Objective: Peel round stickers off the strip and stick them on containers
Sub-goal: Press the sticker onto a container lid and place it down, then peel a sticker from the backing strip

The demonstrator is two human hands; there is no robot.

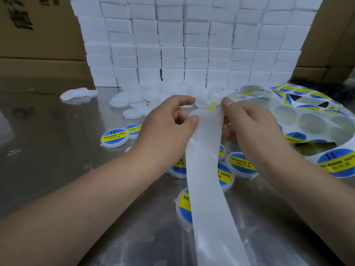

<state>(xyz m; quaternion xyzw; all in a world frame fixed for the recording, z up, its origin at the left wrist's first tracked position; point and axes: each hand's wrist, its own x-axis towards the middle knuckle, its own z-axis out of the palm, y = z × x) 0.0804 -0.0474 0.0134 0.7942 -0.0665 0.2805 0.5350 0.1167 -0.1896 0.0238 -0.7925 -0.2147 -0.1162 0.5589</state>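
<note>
- step in hand: peeling, by my reading; a round sticker [212, 106] sits at the fold of the strip [203, 154], centre of frame.
- left hand [169, 123]: thumb and forefinger pinched on the strip's left edge, other fingers curled.
- right hand [249, 125]: thumb atop the fold, fingers curled behind, clamped on the strip beside the sticker.
- next move: likely calls for lifting the sticker free, then fetching a bare container [132, 113], centre left.
- labelled containers [114, 136]: lower centre, on the table [48, 141].
</note>
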